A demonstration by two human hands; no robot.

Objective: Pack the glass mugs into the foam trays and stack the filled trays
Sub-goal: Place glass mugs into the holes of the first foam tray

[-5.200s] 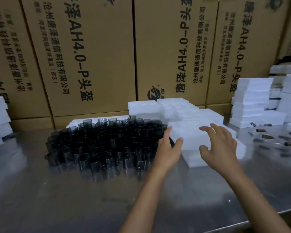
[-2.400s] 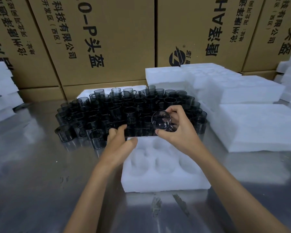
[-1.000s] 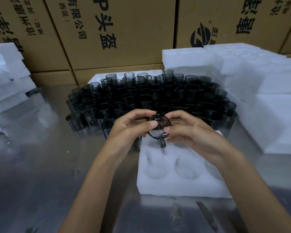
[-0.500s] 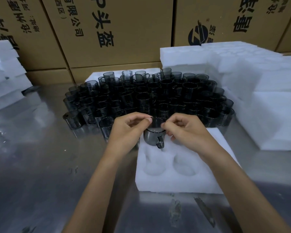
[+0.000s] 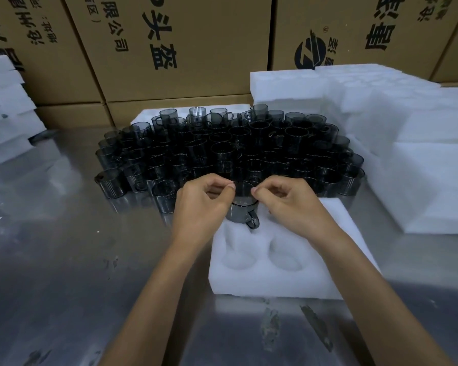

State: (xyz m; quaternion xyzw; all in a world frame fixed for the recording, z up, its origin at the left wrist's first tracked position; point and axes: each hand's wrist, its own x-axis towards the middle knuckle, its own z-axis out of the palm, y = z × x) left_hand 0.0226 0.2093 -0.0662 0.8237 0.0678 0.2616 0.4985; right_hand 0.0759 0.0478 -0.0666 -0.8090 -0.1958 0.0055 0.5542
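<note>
A smoky grey glass mug (image 5: pixel 242 207) stands upright at the far left of a white foam tray (image 5: pixel 270 281), handle towards me. My left hand (image 5: pixel 204 204) pinches its rim on the left side and my right hand (image 5: pixel 288 204) pinches it on the right. Two empty round pockets show in the tray's near part. Behind the tray stands a dense cluster of several more grey glass mugs (image 5: pixel 222 149) on the metal table.
White foam trays are stacked at the right (image 5: pixel 418 143) and at the far left (image 5: pixel 3 112). Brown printed cardboard boxes (image 5: pixel 169 48) form a wall behind. The steel table top (image 5: pixel 64 273) extends left and in front.
Both hands have lowered the mug slightly into the tray's far left pocket and it now stands upright. A second ago it was tilted with its mouth facing me.
</note>
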